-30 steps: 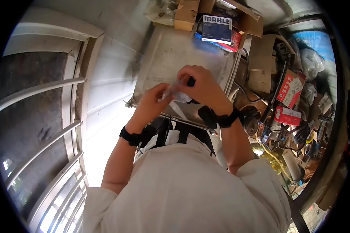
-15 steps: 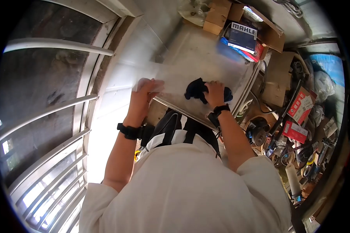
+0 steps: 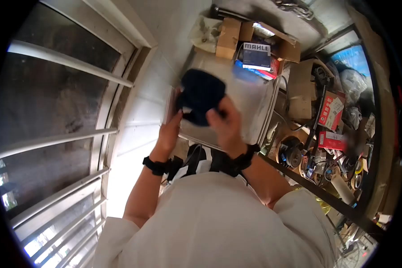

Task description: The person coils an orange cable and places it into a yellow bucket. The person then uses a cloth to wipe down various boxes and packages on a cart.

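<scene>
Biggest first: a white shirt fills the near side, and to the left of the left hand we get a barred window. Next, a metal-looking table lies under and beyond both hands, giving them a surface close by.

Past the right hand, at the table's far end, we see an open cardboard box, probably parked there to leave working room nearer the body. Off to the right of that hand, another cardboard box stands among jumbled parts.

Main thing: a dark cloth, up in front of the body between the two hands and above the table (blurry, so we can't tell what sort of cloth item). The right hand grips its near right edge, thumb and fingers pinched. The left hand grips the near left edge, thumb toward us; we can't see the fingers behind. Holding both sides presumably stops a limp thing from folding over.

Smaller stuff: beyond the right hand, a blue box marked MAHLE leans at the open box's mouth, likely propped by what's under it. Well right of that hand, two red boxes sit on the clutter, with a yellow tape roll nearer the body. Black wristband below the left hand, a matching one below the right.
</scene>
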The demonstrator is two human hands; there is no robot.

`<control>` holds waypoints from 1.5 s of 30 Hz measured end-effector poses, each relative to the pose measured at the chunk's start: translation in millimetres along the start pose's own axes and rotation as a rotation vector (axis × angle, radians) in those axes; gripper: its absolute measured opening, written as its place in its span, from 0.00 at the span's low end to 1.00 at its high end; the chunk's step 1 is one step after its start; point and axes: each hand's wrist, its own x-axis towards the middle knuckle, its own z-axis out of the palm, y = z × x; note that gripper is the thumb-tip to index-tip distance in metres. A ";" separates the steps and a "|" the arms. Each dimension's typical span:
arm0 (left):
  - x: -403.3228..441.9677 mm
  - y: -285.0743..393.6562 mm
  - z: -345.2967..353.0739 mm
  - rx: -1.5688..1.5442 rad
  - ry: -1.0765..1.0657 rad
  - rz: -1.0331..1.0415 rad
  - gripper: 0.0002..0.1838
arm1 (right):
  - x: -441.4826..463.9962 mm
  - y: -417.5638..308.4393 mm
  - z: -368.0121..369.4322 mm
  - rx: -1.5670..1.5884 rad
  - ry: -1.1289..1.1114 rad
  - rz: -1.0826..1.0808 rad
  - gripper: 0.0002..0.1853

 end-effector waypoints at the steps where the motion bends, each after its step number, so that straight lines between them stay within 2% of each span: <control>1: -2.3 9.5 8.9 -0.103 0.003 -0.032 0.31 | 0.9 -1.6 9.7 -0.126 -0.053 -0.112 0.15; 2: -9.6 22.7 19.6 -0.442 0.006 -0.190 0.28 | 1.0 -0.5 21.8 -0.205 -0.038 -0.242 0.16; 3: -11.0 31.8 24.0 -0.485 0.018 -0.220 0.28 | 1.2 0.7 33.9 -0.284 -0.013 -0.371 0.17; 5: -12.4 42.4 27.1 -0.567 0.039 -0.297 0.28 | 1.2 -1.6 62.5 -0.226 0.152 -0.523 0.21; 8: -11.2 47.1 24.8 -0.394 -0.098 -0.133 0.29 | 5.4 -6.0 63.8 -0.591 0.020 -0.559 0.27; 9: -11.3 48.8 22.8 -0.338 -0.137 -0.078 0.29 | 7.9 -2.7 62.0 -0.578 0.002 -0.556 0.26; 11: -11.7 57.8 19.9 -0.446 -0.200 -0.158 0.29 | 12.1 10.8 57.8 -0.547 -0.037 -0.560 0.23; 15: -16.1 63.1 25.8 -0.483 -0.255 -0.162 0.33 | 0.0 37.8 56.9 -0.352 0.226 -0.598 0.23; 17: -13.2 70.6 28.4 -0.518 -0.327 -0.097 0.34 | -1.9 37.6 56.4 -0.385 0.227 -0.599 0.23; 19: -12.4 75.9 27.5 -0.635 -0.312 -0.117 0.34 | -2.6 35.7 55.7 -0.397 0.233 -0.591 0.23; 23: -2.8 84.9 18.9 -0.834 -0.228 -0.050 0.34 | 9.9 33.1 45.4 -0.176 0.378 -0.270 0.21; 25: 1.0 86.0 7.9 -0.665 -0.139 0.018 0.33 | 10.5 14.3 28.3 -0.057 0.454 -0.126 0.21; 26: 1.7 86.8 4.5 -0.624 -0.086 0.020 0.33 | 10.2 9.2 23.7 -0.184 0.482 -0.222 0.22; 29: 3.9 78.4 -0.4 -0.555 -0.062 -0.041 0.31 | 1.0 -34.1 46.9 0.089 0.463 -0.227 0.23; 30: 3.7 76.2 5.4 -0.580 -0.100 -0.061 0.31 | -0.6 -34.3 57.8 0.346 0.332 -0.294 0.22; 32: -1.3 63.9 6.1 -0.562 -0.122 -0.157 0.30 | 0.2 -31.5 69.5 0.045 0.082 -0.358 0.22; 33: -6.6 59.3 8.2 -0.579 -0.149 -0.090 0.30 | 4.7 -38.3 70.4 -0.232 -0.080 -0.450 0.21; 35: -12.6 51.9 14.0 -0.609 -0.204 0.043 0.29 | 8.8 -28.5 71.4 -0.569 0.003 -0.615 0.19; 36: -9.5 41.1 5.3 -0.730 -0.349 -0.016 0.29 | 9.8 -21.9 70.6 -0.738 0.045 -0.693 0.18; 38: -0.3 20.2 -18.8 -0.965 -0.640 -0.141 0.28 | 10.7 -10.7 63.2 -0.736 0.101 -0.671 0.18; 41: -10.0 33.9 -4.3 -0.928 -0.424 -0.313 0.30 | 9.0 -2.5 52.2 -0.601 0.244 -0.663 0.16; 42: -13.3 55.6 11.7 -0.701 -0.330 -0.305 0.34 | 9.6 0.8 51.6 -0.523 0.322 -0.664 0.16; 44: -4.8 65.5 14.1 -0.780 -0.419 -0.154 0.37 | 12.9 10.2 48.3 -0.415 0.485 -0.603 0.14; 45: -1.7 72.3 15.9 -0.810 -0.443 -0.090 0.38 | 15.8 7.7 44.2 -0.291 0.567 -0.440 0.15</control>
